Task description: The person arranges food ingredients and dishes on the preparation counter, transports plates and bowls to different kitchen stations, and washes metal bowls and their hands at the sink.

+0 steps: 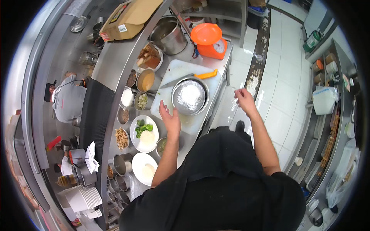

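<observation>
While the right hand [245, 101] curls its fingers, hold unclear, the spread, empty left hand [169, 119] should steady the bowl [180, 101].

From my end, I see a counter [186, 141] holding a cutting board [181, 68], scale [211, 47], pot [175, 41] and two plates [135, 136].

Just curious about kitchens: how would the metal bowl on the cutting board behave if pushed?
Being metal, the bowl probably stays stiff. Its shiny surface may feel slippery. On the flat cutting board, it would likely slide.
</observation>
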Tool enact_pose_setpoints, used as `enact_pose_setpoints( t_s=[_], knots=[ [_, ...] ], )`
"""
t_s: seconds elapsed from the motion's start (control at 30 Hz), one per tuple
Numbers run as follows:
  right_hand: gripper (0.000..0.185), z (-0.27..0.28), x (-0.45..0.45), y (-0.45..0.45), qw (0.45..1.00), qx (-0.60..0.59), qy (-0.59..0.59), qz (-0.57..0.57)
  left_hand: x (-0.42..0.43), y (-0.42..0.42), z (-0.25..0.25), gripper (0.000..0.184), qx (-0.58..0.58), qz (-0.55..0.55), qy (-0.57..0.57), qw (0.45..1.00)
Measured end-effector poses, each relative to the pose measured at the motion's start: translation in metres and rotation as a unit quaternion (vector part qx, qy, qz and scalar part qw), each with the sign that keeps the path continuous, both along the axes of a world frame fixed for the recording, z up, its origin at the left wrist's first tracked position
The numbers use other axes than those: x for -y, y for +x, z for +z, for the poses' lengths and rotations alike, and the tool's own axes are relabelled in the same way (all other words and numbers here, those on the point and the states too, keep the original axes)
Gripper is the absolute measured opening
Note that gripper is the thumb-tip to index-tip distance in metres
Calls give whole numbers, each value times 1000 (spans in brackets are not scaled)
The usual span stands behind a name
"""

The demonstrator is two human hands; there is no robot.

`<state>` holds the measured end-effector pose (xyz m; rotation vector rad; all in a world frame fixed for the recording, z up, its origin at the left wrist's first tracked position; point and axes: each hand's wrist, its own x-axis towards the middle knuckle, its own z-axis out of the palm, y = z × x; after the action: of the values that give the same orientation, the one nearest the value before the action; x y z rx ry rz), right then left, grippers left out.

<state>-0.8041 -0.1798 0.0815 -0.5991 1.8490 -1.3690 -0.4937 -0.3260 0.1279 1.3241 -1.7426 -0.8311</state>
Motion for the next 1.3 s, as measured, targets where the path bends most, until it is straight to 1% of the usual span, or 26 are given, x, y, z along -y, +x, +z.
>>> enact_pose_setpoints(
  t_s=[0.07,0.1,0.13,0.17,0.2,0.23,0.27,0.33,0.37,0.4,0.43,0.5,0.6,0.7,0.73,0.8,0.87,1.0,1.03,1.07,1.1,1.17,1.3],
  knots=[
    [28,-4,-15,-14,1000,17,4,-3,-6,-16,8,69,30,3,-11,999],
    [26,-15,-21,-22,1000,25,8,0,-7,-22,12,69,35,9,-17,999],
    [25,-20,-28,-29,998,65,4,-1,-7,-29,15,69,38,15,-23,999],
    [25,-24,-36,-36,997,72,6,-6,-8,-37,16,69,40,22,-29,999],
    [25,-29,-43,-44,996,92,4,0,-7,-43,12,71,26,27,-52,998],
    [23,-45,-48,-55,994,102,15,19,-6,-49,8,71,30,27,-74,996],
    [22,-41,-53,-62,992,117,30,22,-6,-56,5,72,36,30,-99,994],
    [20,-54,-58,-78,991,132,26,20,-11,-73,10,73,42,43,-130,990],
    [20,-54,-60,-86,993,107,34,29,-17,-82,15,74,40,52,-134,989],
    [21,-74,-58,-100,994,98,26,50,-23,-91,20,73,44,63,-150,986],
    [22,-78,-56,-110,993,100,33,58,-27,-97,27,72,50,74,-168,982],
    [24,-67,-43,-122,990,116,59,56,-38,-107,48,72,46,88,-159,982],
    [24,-61,-19,-137,993,71,44,88,-51,-117,71,71,34,119,-160,979],
    [22,-40,1,-147,989,56,-12,137,-62,-124,70,71,46,116,-156,980],
    [21,-22,5,-143,991,16,-5,136,-66,-125,69,71,53,112,-151,981],
    [19,-14,12,-143,992,12,-7,127,-70,-126,67,71,60,103,-147,982],
    [19,-23,13,-142,992,22,-18,121,-76,-130,65,72,55,93,-141,984],
    [24,-68,6,-130,987,71,23,145,-82,-129,61,73,46,106,-160,980],
    [25,-68,1,-124,983,71,38,167,-83,-127,63,74,47,109,-162,980],
    [26,-73,-5,-117,979,99,29,175,-85,-124,61,74,53,120,-164,978],
    [27,-72,-8,-112,976,86,42,195,-86,-121,61,74,50,128,-165,977],
    [27,-58,-9,-100,971,90,45,216,-90,-112,62,73,62,139,-158,976],
    [27,-55,6,-96,971,88,42,217,-97,-95,50,72,49,159,-107,980]
  ],
)
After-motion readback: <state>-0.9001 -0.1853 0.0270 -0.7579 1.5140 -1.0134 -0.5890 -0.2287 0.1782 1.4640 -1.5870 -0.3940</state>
